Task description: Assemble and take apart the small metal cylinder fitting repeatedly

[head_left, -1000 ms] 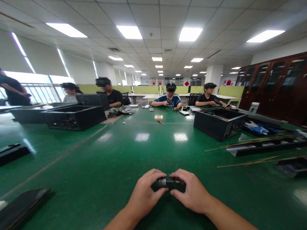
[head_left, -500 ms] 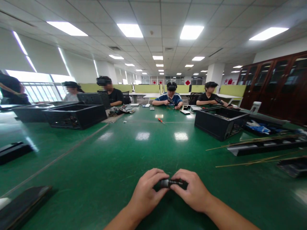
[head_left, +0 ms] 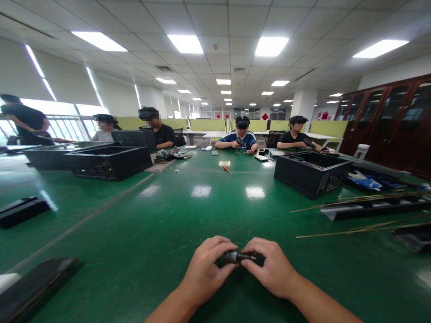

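Just above the near part of the green table (head_left: 188, 215), both of my hands are curled around a dark screwdriver (head_left: 232, 256) with a ribbed collar and a thin metal bit pointing right. My left hand (head_left: 207, 264) is closed around its thick barrel, thumb below and fingers above. At the bit end, my right hand (head_left: 271, 264) is closed, with the thumb against the collar and the fingers curved over the top. The handle's rear part is hidden behind my left fingers. Whether the right fingers touch the bit's tip, I cannot tell.
Black computer cases stand at the left (head_left: 111, 163) and right (head_left: 308, 177). A red screwdriver (head_left: 226, 169) lies mid-table. Thin brass rods (head_left: 336, 233) and a metal channel (head_left: 373, 206) are at right, a dark flat slab (head_left: 40, 282) near left. Several people sit across.
My hands and the screwdriver keep almost the same pose. The view has turned slightly left, and more of a standing person at the far left shows.
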`<action>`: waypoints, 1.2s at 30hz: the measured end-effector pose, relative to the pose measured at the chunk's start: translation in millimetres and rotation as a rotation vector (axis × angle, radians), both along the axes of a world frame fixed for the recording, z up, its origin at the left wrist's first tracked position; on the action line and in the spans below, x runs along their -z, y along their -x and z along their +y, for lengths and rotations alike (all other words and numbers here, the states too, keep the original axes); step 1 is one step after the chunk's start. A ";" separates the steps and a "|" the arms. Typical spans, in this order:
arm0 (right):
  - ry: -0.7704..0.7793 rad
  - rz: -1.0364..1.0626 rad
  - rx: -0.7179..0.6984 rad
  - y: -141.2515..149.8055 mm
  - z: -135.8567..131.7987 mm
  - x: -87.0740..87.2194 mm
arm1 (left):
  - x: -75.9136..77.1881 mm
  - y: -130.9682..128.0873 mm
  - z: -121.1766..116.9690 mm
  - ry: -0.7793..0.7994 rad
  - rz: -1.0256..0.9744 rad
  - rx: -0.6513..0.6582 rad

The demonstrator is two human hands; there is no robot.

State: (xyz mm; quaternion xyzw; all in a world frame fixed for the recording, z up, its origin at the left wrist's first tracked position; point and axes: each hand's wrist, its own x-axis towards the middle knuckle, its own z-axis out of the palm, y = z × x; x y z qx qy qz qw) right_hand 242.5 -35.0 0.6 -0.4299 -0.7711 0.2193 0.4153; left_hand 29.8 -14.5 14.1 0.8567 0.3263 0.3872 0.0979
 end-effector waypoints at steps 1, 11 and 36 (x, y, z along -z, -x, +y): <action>0.001 0.000 0.002 0.0 0.1 0.5 | 0.2 0.2 0.2 -0.004 0.002 -0.003; 0.005 0.008 -0.004 0.3 -0.6 -2.8 | 1.2 1.9 0.4 -0.012 0.008 -0.010; -0.015 0.026 0.022 -1.8 0.4 0.6 | -0.3 3.3 0.4 -0.007 0.012 -0.020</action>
